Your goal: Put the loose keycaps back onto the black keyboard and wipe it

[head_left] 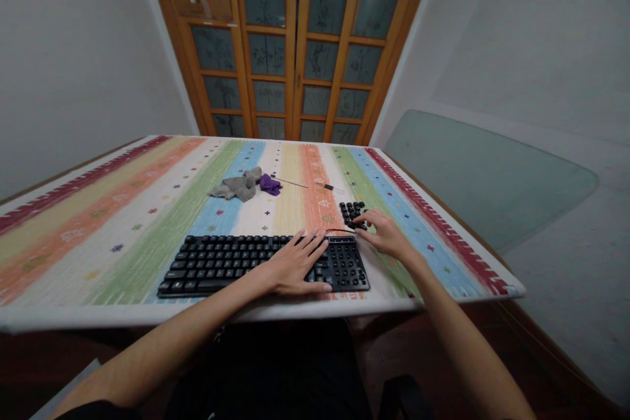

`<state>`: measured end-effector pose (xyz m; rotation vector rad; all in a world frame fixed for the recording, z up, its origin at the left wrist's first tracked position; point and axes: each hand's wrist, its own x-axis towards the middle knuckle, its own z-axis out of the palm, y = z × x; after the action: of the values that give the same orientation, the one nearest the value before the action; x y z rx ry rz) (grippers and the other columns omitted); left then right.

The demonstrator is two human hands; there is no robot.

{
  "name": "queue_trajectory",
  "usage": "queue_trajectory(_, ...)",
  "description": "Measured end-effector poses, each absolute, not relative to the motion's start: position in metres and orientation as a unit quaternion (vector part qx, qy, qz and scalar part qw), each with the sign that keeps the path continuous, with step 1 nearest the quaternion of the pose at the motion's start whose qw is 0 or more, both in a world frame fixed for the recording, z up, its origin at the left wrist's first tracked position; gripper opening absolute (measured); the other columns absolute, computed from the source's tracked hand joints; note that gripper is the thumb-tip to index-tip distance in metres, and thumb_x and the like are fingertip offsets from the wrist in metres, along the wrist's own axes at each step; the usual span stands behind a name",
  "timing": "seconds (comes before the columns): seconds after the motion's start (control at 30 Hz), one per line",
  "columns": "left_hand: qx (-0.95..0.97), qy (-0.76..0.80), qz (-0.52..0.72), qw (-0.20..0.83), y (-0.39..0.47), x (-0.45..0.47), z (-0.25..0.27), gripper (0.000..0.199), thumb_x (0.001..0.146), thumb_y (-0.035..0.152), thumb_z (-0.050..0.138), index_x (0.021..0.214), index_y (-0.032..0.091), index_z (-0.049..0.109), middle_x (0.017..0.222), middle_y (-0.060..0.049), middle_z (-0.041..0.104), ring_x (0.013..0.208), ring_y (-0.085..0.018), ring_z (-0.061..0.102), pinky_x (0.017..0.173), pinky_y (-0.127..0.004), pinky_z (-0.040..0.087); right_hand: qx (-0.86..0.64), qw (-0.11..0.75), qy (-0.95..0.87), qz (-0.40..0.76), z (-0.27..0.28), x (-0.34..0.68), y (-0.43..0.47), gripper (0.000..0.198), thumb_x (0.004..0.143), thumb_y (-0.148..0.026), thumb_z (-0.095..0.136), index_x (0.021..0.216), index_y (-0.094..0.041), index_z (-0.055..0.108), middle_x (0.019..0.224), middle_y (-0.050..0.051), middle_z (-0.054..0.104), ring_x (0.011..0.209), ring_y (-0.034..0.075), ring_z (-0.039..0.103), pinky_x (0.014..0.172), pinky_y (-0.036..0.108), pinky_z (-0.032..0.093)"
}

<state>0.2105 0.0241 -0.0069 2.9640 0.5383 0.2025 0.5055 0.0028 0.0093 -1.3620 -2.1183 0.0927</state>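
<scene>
A black keyboard (221, 264) lies on the table near its front edge. The number pad at its right end (347, 264) shows small separate switches, with no full-size caps. My left hand (294, 266) rests flat on the keyboard's right half, fingers spread, hiding the keys under it. To the right, my right hand (384, 233) reaches to a cluster of loose black keycaps (350, 210) on the tablecloth. Its thumb and index finger come together around a keycap at the near side of the cluster. The cap itself is mostly hidden.
A grey cloth (241, 187) and a purple cloth (270, 184) lie beyond the keyboard. Near them are a thin rod (293, 182) and a small brush-like tool with a black middle (329, 187). A black cable (339, 230) runs behind the keyboard. The striped tablecloth (147, 236) covers the table.
</scene>
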Motion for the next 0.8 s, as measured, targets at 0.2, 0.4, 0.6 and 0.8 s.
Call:
queue_trajectory(0.2,0.976,0.198,0.042,0.082,0.022,0.211,0.0,0.083,0.096,0.068,0.029,0.154,0.008,0.022,0.162,-0.02,0.014,0.152,-0.032,0.009,0.121,-0.051,0.007,-0.412,0.316,-0.839,0.159,0.017,0.471,-0.052,0.012,0.092,-0.028,0.061,0.098,-0.021,0.07,0.093,0.006,0.07,0.087,0.02,0.064,0.082,0.035,0.051)
queue_trajectory(0.4,0.974,0.182,0.101,0.093,0.018,0.215,0.009,0.073,0.092,0.06,0.05,0.147,0.013,0.038,0.155,-0.018,0.036,0.146,-0.035,0.027,0.119,-0.055,0.017,-0.402,0.313,-0.841,0.183,0.003,0.456,-0.072,0.012,0.092,-0.025,0.062,0.099,-0.022,0.071,0.091,0.006,0.07,0.087,0.02,0.065,0.079,0.033,0.053)
queue_trajectory(0.6,0.964,0.127,0.192,0.136,0.006,0.226,0.006,0.032,0.089,0.044,0.063,0.109,0.019,0.064,0.11,-0.01,0.066,0.11,-0.026,0.056,0.1,-0.039,0.042,-0.387,0.33,-0.846,0.158,-0.002,0.452,-0.074,0.013,0.092,-0.021,0.061,0.097,-0.023,0.073,0.092,0.007,0.071,0.087,0.02,0.066,0.077,0.033,0.054)
queue_trajectory(0.8,0.954,0.13,0.213,0.166,0.0,0.233,-0.009,0.014,0.09,0.03,0.064,0.098,0.018,0.067,0.095,-0.006,0.067,0.097,-0.02,0.058,0.088,-0.031,0.044,-0.368,0.338,-0.857,0.124,-0.002,0.45,-0.08,0.014,0.094,-0.021,0.06,0.096,-0.022,0.073,0.092,0.008,0.072,0.085,0.02,0.066,0.072,0.032,0.055)
